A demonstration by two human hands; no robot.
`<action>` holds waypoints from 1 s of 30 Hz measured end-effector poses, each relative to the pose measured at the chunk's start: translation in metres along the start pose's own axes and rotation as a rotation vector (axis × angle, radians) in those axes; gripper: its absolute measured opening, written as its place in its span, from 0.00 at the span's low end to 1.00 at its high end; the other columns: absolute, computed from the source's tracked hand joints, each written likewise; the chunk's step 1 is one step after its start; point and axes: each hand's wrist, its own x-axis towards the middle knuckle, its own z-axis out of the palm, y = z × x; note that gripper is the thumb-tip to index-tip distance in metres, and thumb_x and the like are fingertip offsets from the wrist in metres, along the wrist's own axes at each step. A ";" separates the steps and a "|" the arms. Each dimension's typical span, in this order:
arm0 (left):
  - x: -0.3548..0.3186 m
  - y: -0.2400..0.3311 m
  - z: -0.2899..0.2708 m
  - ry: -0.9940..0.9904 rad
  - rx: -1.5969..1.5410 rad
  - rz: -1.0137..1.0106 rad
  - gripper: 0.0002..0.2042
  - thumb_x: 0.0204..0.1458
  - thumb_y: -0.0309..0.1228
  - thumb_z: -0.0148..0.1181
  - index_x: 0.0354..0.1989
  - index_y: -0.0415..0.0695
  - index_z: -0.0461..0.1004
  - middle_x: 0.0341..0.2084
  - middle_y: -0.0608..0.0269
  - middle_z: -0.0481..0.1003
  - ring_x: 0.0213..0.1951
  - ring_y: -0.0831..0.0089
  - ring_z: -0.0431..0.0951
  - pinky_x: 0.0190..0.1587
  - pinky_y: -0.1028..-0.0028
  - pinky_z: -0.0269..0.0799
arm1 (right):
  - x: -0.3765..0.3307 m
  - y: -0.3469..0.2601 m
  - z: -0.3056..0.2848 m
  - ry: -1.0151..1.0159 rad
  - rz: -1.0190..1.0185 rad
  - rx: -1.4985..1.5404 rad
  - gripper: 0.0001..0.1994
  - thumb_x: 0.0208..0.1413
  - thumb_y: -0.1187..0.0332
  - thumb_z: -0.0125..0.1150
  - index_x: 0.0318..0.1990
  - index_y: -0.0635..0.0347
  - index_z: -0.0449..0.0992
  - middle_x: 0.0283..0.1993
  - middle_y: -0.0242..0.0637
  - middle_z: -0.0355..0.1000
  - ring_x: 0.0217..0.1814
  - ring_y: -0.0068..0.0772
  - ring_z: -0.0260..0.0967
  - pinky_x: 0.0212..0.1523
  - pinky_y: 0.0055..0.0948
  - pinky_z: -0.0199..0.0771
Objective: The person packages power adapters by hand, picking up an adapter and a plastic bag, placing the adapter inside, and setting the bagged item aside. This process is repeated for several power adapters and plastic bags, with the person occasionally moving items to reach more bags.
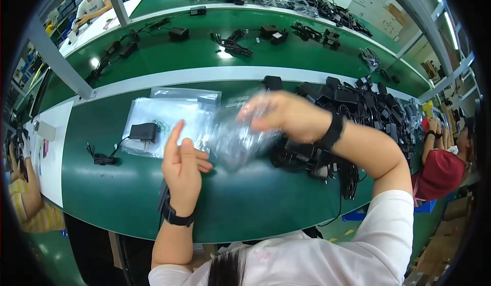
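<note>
In front of me, my right hand (286, 116) grips a crumpled clear plastic bag (238, 140) by its upper part. Motion smears the bag, so I cannot make out what is inside it. My left hand (183, 171) is beside the bag with fingers apart, holding nothing. Behind that hand lies a stack of flat clear plastic bags (176, 107), with a few thin green bands (162, 126) on top. A black power adapter (143, 131) rests on the stack's near left part, its coiled cable (104, 158) on the green table beside it.
A large heap of black power adapters and cables (353, 107) covers the table's right side. Beyond a pale ledge, a green conveyor belt (197, 43) carries more adapters. Metal posts (61, 63) rise at the left. Other people work at both sides and at the far side.
</note>
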 end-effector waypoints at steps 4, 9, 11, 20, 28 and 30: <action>0.013 -0.009 -0.008 0.193 0.481 0.444 0.14 0.54 0.24 0.47 0.49 0.34 0.68 0.27 0.55 0.76 0.25 0.76 0.75 0.27 0.79 0.70 | 0.043 -0.003 -0.157 0.682 -0.194 -1.046 0.13 0.45 0.76 0.53 0.40 0.54 0.76 0.34 0.37 0.74 0.40 0.35 0.71 0.42 0.31 0.71; 0.023 -0.013 -0.016 0.230 0.856 0.829 0.10 0.44 0.17 0.55 0.37 0.34 0.73 0.26 0.51 0.75 0.26 0.59 0.76 0.28 0.72 0.70 | 0.061 0.048 -0.301 1.061 0.136 -2.008 0.14 0.47 0.71 0.49 0.38 0.40 0.77 0.38 0.33 0.69 0.48 0.40 0.60 0.43 0.40 0.61; 0.024 -0.011 -0.026 0.269 0.919 0.837 0.09 0.44 0.17 0.55 0.36 0.34 0.73 0.26 0.52 0.75 0.26 0.60 0.76 0.28 0.72 0.70 | 0.078 0.069 -0.314 1.053 0.218 -1.985 0.14 0.49 0.70 0.46 0.39 0.41 0.76 0.42 0.33 0.68 0.52 0.39 0.58 0.45 0.40 0.59; 0.021 -0.005 -0.023 0.232 0.918 0.787 0.06 0.45 0.17 0.55 0.32 0.35 0.74 0.25 0.54 0.75 0.26 0.62 0.76 0.29 0.73 0.70 | 0.130 0.016 -0.267 0.628 0.597 -1.774 0.23 0.48 0.54 0.54 0.51 0.52 0.69 0.46 0.44 0.70 0.50 0.45 0.67 0.51 0.49 0.59; 0.036 -0.019 -0.026 0.250 0.897 0.897 0.08 0.42 0.16 0.56 0.33 0.36 0.73 0.23 0.55 0.75 0.23 0.63 0.74 0.25 0.72 0.69 | 0.168 0.059 -0.288 0.747 0.330 -1.583 0.15 0.48 0.62 0.51 0.38 0.63 0.75 0.43 0.53 0.70 0.45 0.51 0.68 0.48 0.41 0.66; 0.035 -0.019 -0.028 0.268 0.902 0.873 0.08 0.42 0.17 0.55 0.33 0.36 0.74 0.23 0.56 0.75 0.23 0.63 0.74 0.25 0.73 0.69 | 0.157 0.041 -0.285 0.921 0.130 -1.479 0.15 0.49 0.61 0.50 0.31 0.64 0.76 0.34 0.51 0.72 0.39 0.52 0.70 0.43 0.42 0.69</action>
